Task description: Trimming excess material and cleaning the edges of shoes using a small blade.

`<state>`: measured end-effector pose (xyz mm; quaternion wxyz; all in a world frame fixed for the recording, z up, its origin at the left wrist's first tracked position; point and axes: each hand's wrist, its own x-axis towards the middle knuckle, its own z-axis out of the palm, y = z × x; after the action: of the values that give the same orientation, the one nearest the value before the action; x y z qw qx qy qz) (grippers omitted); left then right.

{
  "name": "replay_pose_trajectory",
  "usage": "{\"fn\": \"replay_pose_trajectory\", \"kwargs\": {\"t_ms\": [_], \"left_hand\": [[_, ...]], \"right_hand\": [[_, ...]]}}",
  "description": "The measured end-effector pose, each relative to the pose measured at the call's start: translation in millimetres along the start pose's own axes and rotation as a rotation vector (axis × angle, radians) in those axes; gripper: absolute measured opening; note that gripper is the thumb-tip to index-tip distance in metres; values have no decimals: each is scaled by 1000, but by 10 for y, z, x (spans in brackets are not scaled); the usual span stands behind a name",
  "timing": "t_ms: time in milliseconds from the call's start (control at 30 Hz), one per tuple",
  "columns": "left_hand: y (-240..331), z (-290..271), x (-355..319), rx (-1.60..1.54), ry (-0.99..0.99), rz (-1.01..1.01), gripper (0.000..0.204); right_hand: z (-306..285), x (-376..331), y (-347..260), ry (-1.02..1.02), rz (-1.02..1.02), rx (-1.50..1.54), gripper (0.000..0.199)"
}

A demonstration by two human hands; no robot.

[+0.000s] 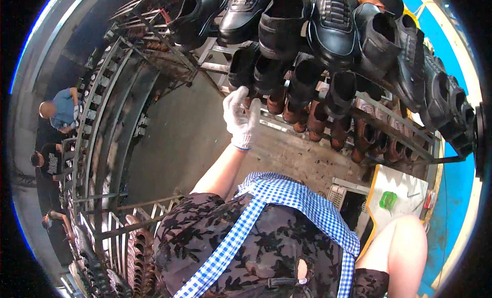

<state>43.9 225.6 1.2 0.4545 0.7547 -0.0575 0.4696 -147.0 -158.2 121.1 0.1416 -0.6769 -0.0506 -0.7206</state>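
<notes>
Left hand in white knit glove (pixel 241 122): grip spread, holding nothing, fingertips near low-cut black shoe (pixel 242 64) on grey metal rack (pixel 214 67); contact unclear. Right hand outside frame, grip unknown. Shoes stand racked in rows; work remaining indeterminable.

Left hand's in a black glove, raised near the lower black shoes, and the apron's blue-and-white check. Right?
One thing's off: the glove is white, not black, as the head view shows. The left hand is raised near the lower black shoes, and the apron is blue-and-white check.
</notes>
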Motion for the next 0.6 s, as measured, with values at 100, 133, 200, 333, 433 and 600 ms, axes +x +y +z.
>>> {"fn": "replay_pose_trajectory", "kwargs": {"t_ms": [100,133,200,333,433,600], "left_hand": [[23,81,291,126,-80,145,51],[82,98,405,244,-137,230,53],[22,172,510,399,-207,258,60],[-173,125,621,586,-280,249,66],[-419,110,645,629,-283,192,65],[-551,60,684,743,-341,201,46]], "right_hand": [[8,29,2,62,-89,-77,23],[17,24,3,85,-110,-104,23],[13,21,-5,127,-150,-159,22],[-57,62,-23,185,-247,-279,22],[-163,179,-23,205,-350,-370,22],[-228,470,60,237,-547,-514,21]]}}
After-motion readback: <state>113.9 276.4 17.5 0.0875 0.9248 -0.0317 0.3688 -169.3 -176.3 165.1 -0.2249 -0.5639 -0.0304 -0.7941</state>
